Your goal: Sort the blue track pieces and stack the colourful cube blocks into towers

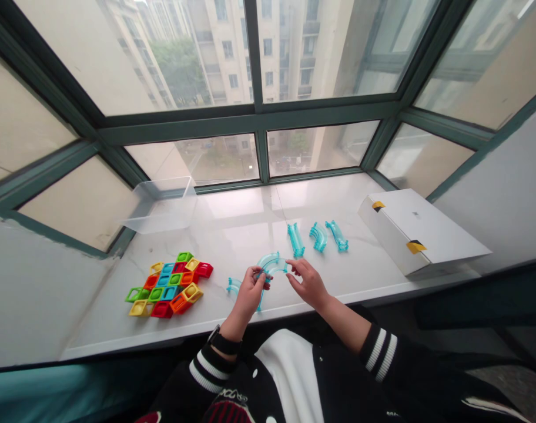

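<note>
We sit at a wide white windowsill that runs beneath the window. On the far right lies a white cardboard box with 2 yellow-and-black tape tabs. At the far left, against the glass, stands a clear plastic tub. Near left of us sits a flat cluster of coloured square blocks in red, orange, yellow, green and blue. Beyond our hands, 3 translucent blue track pieces lie side by side, just apart from each other.

Our left hand pinches the left end of a curved blue track piece, fingers closed on it. Our right hand pinches its right end with thumb and fingertips, the other fingers loosely curled. The piece arches between both hands, just above the sill's near edge. A smaller blue track segment lies just left of our left hand.
</note>
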The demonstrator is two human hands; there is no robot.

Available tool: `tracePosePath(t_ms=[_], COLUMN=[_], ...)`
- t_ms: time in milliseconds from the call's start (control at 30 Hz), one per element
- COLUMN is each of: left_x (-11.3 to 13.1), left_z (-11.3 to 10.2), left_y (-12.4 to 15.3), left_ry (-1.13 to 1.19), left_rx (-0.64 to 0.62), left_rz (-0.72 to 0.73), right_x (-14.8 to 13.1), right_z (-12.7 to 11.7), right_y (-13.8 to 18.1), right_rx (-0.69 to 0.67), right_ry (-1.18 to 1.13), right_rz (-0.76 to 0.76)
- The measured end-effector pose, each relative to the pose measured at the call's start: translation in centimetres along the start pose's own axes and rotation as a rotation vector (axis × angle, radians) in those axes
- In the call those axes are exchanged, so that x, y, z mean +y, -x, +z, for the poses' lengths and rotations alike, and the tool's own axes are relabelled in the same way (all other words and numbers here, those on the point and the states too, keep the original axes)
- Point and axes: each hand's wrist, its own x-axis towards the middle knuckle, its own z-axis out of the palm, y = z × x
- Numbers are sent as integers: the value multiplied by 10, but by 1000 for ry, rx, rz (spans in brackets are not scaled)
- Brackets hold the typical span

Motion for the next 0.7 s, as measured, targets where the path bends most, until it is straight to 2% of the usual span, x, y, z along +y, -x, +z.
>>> tracePosePath(t_ms=[100, 233, 533, 700], left_x=[5, 5, 4, 6], left_z=[0, 6, 20, 23], left_y=[2, 2, 2, 3], left_ry=[22, 86, 262, 284], left_rx=[0, -22, -5, -19], left_rz=[-27, -76, -203, -206], right_x=[9, 12, 4, 2], right_z=[-18, -34, -43, -47], right_y=[3, 8, 21, 25], right_rx=[14, -52, -105, -77], right_ry=[-30, -83, -171, -179], right_rz=[1, -70, -92, -71])
